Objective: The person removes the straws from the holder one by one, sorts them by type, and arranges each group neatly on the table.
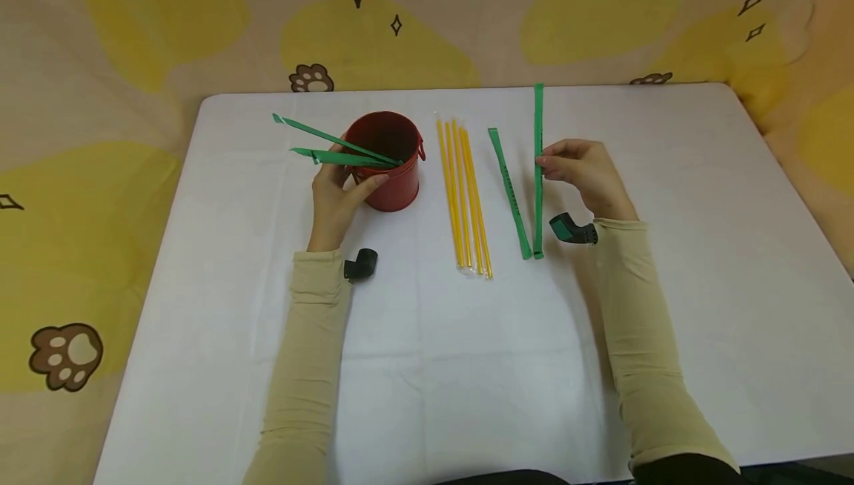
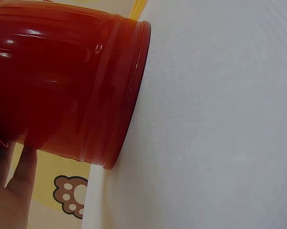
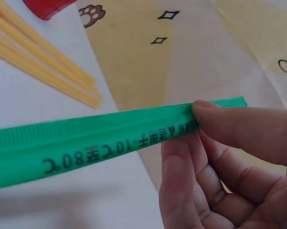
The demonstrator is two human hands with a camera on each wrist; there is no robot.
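My left hand [image 1: 336, 192] grips a small red metal bucket [image 1: 400, 190] by its left side, thumb across the front and fingers behind. Two green-wrapped straws [image 1: 320, 133] lean in the bucket, their ends sticking out to the left over the hand. In the left wrist view the bucket [image 2: 62, 81] stands close over the white tabletop. My right hand [image 1: 587, 173] pinches another green-wrapped straw [image 1: 538, 118] between thumb and fingers. Dark printing shows on that wrapper [image 3: 86, 148] in the right wrist view. One more green-wrapped straw [image 1: 510, 192] lies on the table just left of it.
Several yellow straws [image 1: 467, 196] in clear wrappers lie side by side between the bucket and the green ones. The white table [image 1: 427, 396] meets a patterned yellow cloth [image 1: 427, 40] along its back and left edges. A small black camera sits on each wrist.
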